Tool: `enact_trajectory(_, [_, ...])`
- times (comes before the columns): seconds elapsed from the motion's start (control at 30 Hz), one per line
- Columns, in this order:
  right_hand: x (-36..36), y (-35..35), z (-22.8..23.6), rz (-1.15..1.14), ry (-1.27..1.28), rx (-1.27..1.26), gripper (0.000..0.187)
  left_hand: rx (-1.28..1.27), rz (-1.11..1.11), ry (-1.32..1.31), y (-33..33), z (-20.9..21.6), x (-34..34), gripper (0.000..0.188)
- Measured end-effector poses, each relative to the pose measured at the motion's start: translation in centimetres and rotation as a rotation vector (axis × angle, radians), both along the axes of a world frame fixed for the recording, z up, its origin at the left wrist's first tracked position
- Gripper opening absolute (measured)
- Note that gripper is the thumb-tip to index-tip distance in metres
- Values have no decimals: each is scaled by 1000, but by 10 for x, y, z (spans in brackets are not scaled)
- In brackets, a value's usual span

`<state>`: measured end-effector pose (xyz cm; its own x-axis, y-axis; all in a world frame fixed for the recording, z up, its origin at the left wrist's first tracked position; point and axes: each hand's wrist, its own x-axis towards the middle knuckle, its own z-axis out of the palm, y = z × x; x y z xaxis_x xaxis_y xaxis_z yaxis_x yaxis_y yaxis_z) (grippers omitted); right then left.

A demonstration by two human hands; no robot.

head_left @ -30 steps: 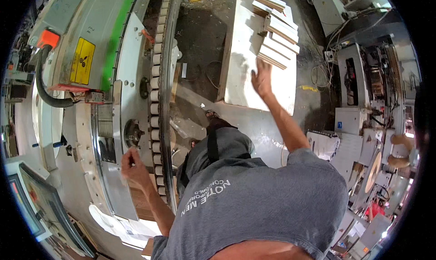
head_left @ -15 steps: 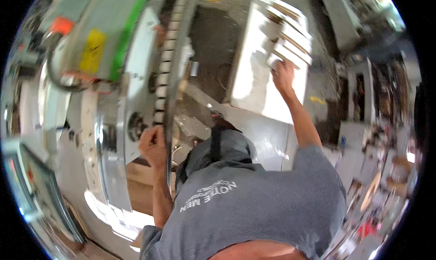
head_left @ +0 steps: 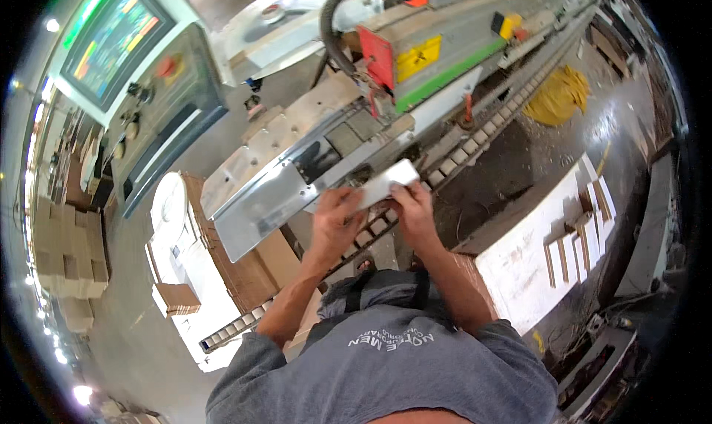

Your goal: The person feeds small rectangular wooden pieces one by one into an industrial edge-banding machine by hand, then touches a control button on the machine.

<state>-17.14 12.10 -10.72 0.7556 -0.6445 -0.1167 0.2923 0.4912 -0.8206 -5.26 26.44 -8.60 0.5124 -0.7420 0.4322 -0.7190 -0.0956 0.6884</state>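
Observation:
Both my hands hold a narrow white board (head_left: 387,185) over the near edge of the machine, tilted up to the right. My left hand (head_left: 337,220) has its fingers bent around the lower left end. At the board's right end, my right hand (head_left: 414,213) grips it between thumb and fingers. Just beneath runs the machine's conveyor track (head_left: 475,146) of pale pads. Beyond the board is the machine's metal guide plate (head_left: 263,209).
To the right, several white strips with brown edges (head_left: 571,253) stand on a white panel stack (head_left: 512,283). At left are a control screen (head_left: 119,42), a pile of boards (head_left: 230,253) and stacked cartons (head_left: 70,253). A yellow sack (head_left: 560,98) lies beyond the track.
My view has swung from the white panel stack toward the machine. My right hand has come from the strips there to the machine, and both hands now hold a white board.

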Motion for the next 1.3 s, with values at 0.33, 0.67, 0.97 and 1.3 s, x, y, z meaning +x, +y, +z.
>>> enact_trajectory(0.33, [137,81,-25,296,-57,-47,62,-9,414,-408,66,-35,127,37])
enact_trajectory(0.67, [185,86,-18,387,161,-213,31,37,633,-352,101,-49,146,29])
enact_trajectory(0.97, [195,92,-40,268,136,-280,42,-29,629,-309,89,-48,157,19])
enact_trajectory(1.3, [196,91,-37,181,145,-372,27,21,521,-326,84,-37,157,14])
